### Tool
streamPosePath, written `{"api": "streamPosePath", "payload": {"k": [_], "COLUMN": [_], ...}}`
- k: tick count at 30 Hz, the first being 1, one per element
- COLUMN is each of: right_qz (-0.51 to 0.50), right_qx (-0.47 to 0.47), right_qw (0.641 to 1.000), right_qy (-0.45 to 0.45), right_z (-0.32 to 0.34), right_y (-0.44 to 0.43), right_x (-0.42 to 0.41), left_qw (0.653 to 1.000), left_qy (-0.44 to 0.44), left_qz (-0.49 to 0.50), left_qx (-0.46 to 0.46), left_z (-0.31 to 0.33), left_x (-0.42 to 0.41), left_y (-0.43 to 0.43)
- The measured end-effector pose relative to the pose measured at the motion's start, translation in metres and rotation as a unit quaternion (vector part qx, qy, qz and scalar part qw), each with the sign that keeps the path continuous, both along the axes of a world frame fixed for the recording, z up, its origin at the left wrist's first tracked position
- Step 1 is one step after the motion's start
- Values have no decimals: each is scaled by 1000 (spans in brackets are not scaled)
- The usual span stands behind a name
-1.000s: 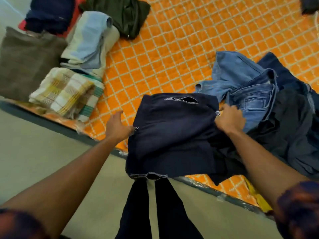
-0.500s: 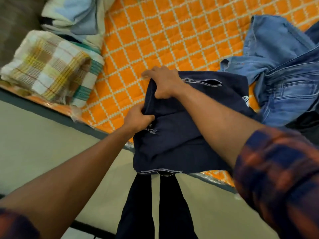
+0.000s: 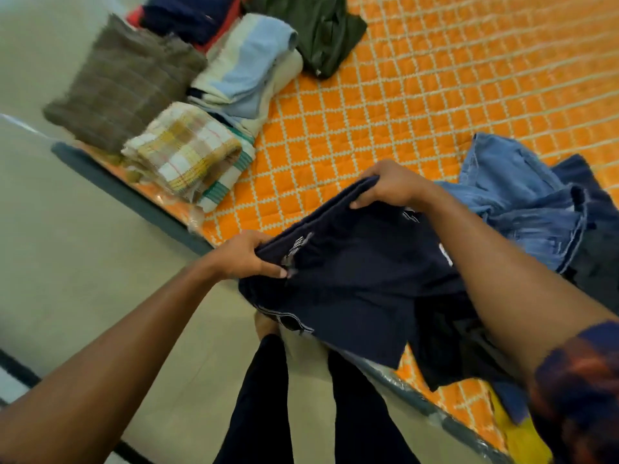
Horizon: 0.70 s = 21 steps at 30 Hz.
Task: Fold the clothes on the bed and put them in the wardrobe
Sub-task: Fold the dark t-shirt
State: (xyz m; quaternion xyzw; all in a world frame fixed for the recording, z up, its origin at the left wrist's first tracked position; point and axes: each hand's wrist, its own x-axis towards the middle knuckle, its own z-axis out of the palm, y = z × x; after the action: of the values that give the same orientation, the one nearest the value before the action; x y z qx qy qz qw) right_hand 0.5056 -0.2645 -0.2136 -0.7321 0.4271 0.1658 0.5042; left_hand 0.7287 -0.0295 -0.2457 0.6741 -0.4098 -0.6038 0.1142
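A folded navy garment (image 3: 351,283) with white stitching is held at the near edge of the orange quilted bed (image 3: 402,95). My left hand (image 3: 249,254) grips its near left corner. My right hand (image 3: 388,185) grips its far left corner, fingers curled over the folded edge. The garment's left side is raised off the bed. Unfolded blue jeans (image 3: 522,209) and dark clothes (image 3: 599,256) lie in a heap to the right, partly behind my right arm.
Folded items sit at the bed's left end: a brown towel (image 3: 124,82), a checked cloth (image 3: 187,155), a pale blue and cream piece (image 3: 251,61), a dark green garment (image 3: 321,28) and a navy one (image 3: 187,15). Beige floor (image 3: 67,262) lies below, with my legs (image 3: 311,413).
Both hands have gathered the navy garment's left edge and lifted it off the bed. The head camera has swung, bringing the folded piles back into view.
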Motion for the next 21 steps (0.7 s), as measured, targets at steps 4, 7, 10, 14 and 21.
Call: {"api": "streamPosePath", "payload": {"k": [4,7,10,14,21], "right_qz": [7,30,44,41,225], "right_qx": [-14,-22,-2,93,264], "right_qw": [999,997,992,974,919], "right_qy": [-31,-63,-121,-205,-187], "right_z": [43,73,100,130,182], "right_y": [-8,-5,4,24,77], "right_x": [11,20,30,42,82], "left_qw": [987,972,963,937,854], "left_qy": [-145,-206,-223,-155,38], "left_qz": [15,15,101,277,487], "left_qx": [-62,-111,-115,-143,-179], "left_z": [60,113,158,202,270], "left_x": [16,16,18,16,7], "left_y": [21,41,70,124,235]}}
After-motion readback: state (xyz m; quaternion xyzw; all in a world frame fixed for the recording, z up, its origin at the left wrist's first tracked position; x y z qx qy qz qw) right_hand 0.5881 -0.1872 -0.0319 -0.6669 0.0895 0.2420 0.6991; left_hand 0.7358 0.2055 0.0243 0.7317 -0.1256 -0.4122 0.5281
